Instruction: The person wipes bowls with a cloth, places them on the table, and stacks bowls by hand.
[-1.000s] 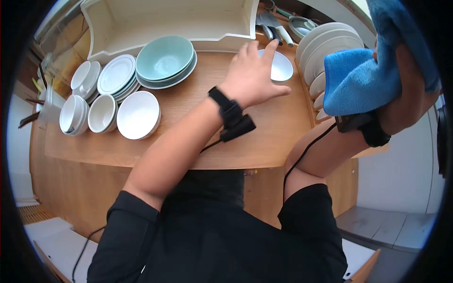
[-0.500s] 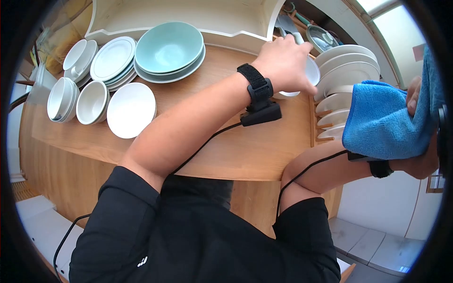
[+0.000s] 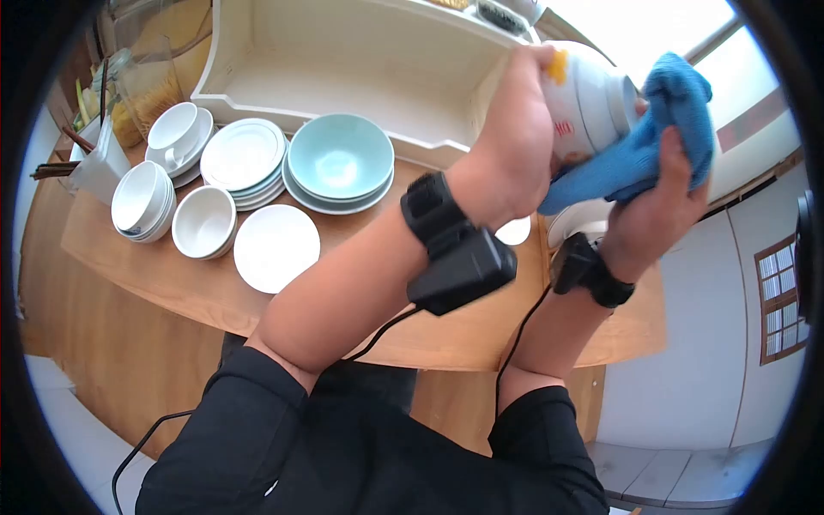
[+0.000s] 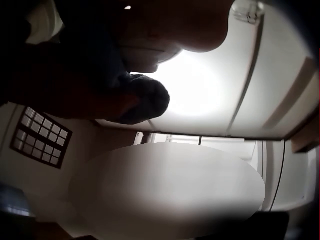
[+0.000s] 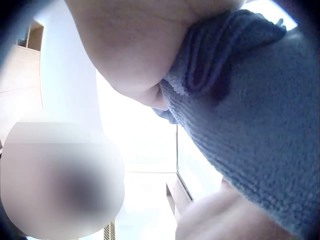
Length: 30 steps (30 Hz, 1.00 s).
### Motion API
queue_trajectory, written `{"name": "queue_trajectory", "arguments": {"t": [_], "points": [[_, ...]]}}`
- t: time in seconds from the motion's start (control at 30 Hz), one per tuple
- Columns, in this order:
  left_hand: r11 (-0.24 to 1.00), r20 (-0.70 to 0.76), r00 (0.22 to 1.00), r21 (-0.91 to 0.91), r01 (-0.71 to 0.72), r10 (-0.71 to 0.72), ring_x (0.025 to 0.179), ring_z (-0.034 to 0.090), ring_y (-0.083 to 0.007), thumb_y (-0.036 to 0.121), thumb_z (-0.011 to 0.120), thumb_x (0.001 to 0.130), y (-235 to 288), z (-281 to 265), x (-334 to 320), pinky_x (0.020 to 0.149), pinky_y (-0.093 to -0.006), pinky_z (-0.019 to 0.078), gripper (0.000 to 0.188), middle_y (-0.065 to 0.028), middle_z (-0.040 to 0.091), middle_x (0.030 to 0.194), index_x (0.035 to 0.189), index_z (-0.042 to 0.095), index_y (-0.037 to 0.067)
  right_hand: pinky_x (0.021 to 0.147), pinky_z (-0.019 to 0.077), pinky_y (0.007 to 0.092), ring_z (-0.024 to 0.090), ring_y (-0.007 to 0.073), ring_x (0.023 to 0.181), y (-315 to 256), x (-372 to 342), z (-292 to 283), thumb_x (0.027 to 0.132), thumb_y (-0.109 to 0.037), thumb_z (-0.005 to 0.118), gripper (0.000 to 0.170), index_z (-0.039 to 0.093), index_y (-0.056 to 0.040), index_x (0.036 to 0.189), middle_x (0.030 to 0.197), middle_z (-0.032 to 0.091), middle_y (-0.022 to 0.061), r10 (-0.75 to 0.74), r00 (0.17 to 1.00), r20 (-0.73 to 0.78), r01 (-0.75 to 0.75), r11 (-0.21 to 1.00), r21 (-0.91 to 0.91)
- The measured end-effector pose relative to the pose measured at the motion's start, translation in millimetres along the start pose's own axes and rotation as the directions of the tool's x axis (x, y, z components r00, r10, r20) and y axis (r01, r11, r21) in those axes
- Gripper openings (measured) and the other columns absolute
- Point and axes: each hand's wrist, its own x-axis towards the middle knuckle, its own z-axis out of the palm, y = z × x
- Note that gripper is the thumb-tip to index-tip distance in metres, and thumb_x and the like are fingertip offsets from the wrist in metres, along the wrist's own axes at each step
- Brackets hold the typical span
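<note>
My left hand (image 3: 515, 137) grips a white bowl (image 3: 592, 99) with red and yellow marks, raised and tipped on its side at the upper right. Bunched in my right hand (image 3: 652, 210) is a blue cloth (image 3: 631, 163), which touches the bowl's underside. The left wrist view is dark; the cloth (image 4: 145, 100) shows beside part of the bowl (image 4: 145, 56). In the right wrist view the cloth (image 5: 250, 105) fills much of the right side, under the right hand (image 5: 140, 45).
White bowls (image 3: 202, 221), stacked plates (image 3: 243, 154) and large pale green bowls (image 3: 341, 154) stand on the left of the wooden table (image 3: 429, 330). A cream shelf (image 3: 343, 60) runs behind. Plates (image 3: 579, 219) stand at the right, partly hidden by the arms.
The left hand has taken hold of a bowl and lifted it. My right hand has brought the cloth inward against that bowl. The head view has shifted.
</note>
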Motion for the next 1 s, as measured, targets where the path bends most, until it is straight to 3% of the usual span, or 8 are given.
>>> {"name": "queue_trajectory", "arguments": {"t": [0.07,0.13,0.27,0.5,0.63,0.7,0.8,1.0], "points": [[0.843,0.036,0.950,0.452,-0.293,0.311,0.097,0.070,-0.0303,0.036,0.043,0.108,3,-5,-5,0.087,-0.0439,0.0562,0.041,-0.0177,0.070,0.108,0.125,0.062,0.005,0.110,0.0502,0.0400,0.064,0.0259,0.127,-9,-5,20,0.096,-0.013,0.067,0.048,0.062,0.0110,0.138,0.143,0.063,0.0216,-0.123,0.990,0.076,0.117,0.990,0.078],[-0.097,0.518,0.597,0.799,-0.594,0.612,0.077,0.070,-0.0308,0.018,0.055,0.106,14,-3,-10,0.070,-0.0401,0.0540,0.022,-0.0213,0.069,0.084,0.109,0.065,-0.001,0.116,0.0445,0.0425,0.057,0.0293,0.138,-18,-9,25,0.095,-0.016,0.067,0.055,0.059,0.0121,0.142,0.156,0.053,0.0237,-0.222,0.960,0.168,0.209,0.973,0.093],[0.426,0.184,0.902,0.832,-0.354,0.390,0.060,0.062,-0.0348,0.041,0.044,0.113,44,41,-52,0.055,-0.0414,0.0478,0.056,-0.0183,0.066,0.075,0.083,0.063,-0.001,0.116,0.0448,0.0479,0.052,0.0382,0.143,-39,-29,37,0.095,-0.037,0.071,0.069,0.058,0.0107,0.143,0.162,0.045,0.0270,-0.303,0.932,0.197,0.294,0.953,0.072],[-0.351,0.605,0.590,0.794,-0.496,0.535,0.056,0.061,-0.0335,0.071,0.044,0.104,54,49,-107,0.048,-0.0426,0.0458,0.074,-0.0113,0.054,0.062,0.067,0.053,0.008,0.114,0.0513,0.0561,0.055,0.0493,0.138,-67,-68,65,0.100,-0.040,0.073,0.053,0.063,0.0003,0.133,0.154,0.053,0.0237,-0.314,0.947,0.067,0.307,0.947,0.094],[-0.255,0.639,0.709,0.769,-0.586,0.298,0.063,0.067,-0.0293,0.073,0.041,0.104,95,48,-147,0.058,-0.0398,0.0530,0.078,-0.0104,0.061,0.065,0.072,0.062,0.005,0.118,0.0443,0.0599,0.051,0.0490,0.142,-68,-69,46,0.092,-0.053,0.075,0.075,0.058,-0.0081,0.150,0.153,0.040,0.0464,-0.288,0.888,0.360,0.187,0.939,0.289],[0.704,-0.170,0.969,0.710,-0.004,0.177,0.084,0.075,-0.0294,0.073,0.037,0.105,104,43,-164,0.077,-0.0346,0.0598,0.082,-0.0139,0.077,0.100,0.103,0.074,0.000,0.117,0.0448,0.0610,0.050,0.0483,0.142,-58,-72,43,0.093,-0.049,0.075,0.069,0.059,-0.0118,0.149,0.154,0.041,0.0420,-0.317,0.865,0.388,0.170,0.914,0.367],[0.929,-0.314,0.938,0.370,-0.021,0.146,0.096,0.076,-0.0219,0.072,0.030,0.107,110,37,-166,0.088,-0.0320,0.0591,0.087,-0.0168,0.077,0.110,0.120,0.072,-0.003,0.116,0.0464,0.0644,0.050,0.0461,0.143,-52,-76,45,0.095,-0.038,0.076,0.055,0.061,-0.0228,0.146,0.160,0.043,0.0285,-0.431,0.751,0.499,0.099,0.822,0.561],[0.971,0.125,0.992,-0.236,0.027,0.003,0.125,0.067,-0.0335,0.061,0.032,0.111,108,5,-169,0.111,-0.0456,0.0504,0.075,-0.0210,0.066,0.137,0.145,0.052,-0.003,0.118,0.0445,0.0550,0.049,0.0395,0.143,-65,-107,87,0.097,-0.036,0.076,0.046,0.058,-0.0256,0.138,0.156,0.046,0.0202,-0.505,0.773,0.384,0.335,0.839,0.430]]}}
